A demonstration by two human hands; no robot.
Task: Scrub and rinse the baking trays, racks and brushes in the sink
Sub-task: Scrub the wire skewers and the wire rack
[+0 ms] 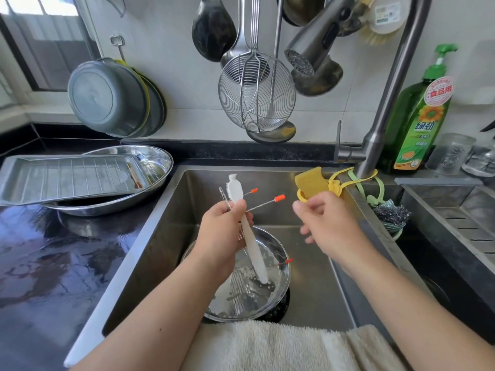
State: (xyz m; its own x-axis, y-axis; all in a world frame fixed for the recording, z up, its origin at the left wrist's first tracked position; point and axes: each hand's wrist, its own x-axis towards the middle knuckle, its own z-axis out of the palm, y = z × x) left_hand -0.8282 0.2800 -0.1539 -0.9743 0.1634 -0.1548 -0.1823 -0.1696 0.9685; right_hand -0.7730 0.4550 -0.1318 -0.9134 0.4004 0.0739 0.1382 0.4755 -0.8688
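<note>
The left hand (225, 231) holds a bundle of brushes above the sink (316, 263): its grip is closed round the middle of a white bottle brush (249, 236), together with thin wire brushes whose orange tips (280, 198) fan out toward the back wall. The right hand (329, 223) hovers just beside them with loosely curled fingers and grips nothing.

The white bottle brush looks light, with a soft fuzzy covering that probably bends and, being wet, may slide in the fingers. The wire brushes look light and springy, apt to splay or slip out of a bundle, so the twisted stems near the middle seem the safest place to pinch them. The bristly ends are best left free for rinsing.

Below the hands a round steel bowl (278, 293) sits in the sink with cloudy water and foam; it looks stiff, smooth and slippery when soapy. On the counter (53, 263) to the left, a baking tray with a wire rack (72, 175) rests in an oval steel basin (160, 159).

How many wire brushes are in the bundle cannot be told; their lower ends vanish behind the left hand, though another orange tip (289, 261) shows over the bowl. The bowl's near rim is hidden by a towel (267, 346), and the sink drain is not visible.
</note>
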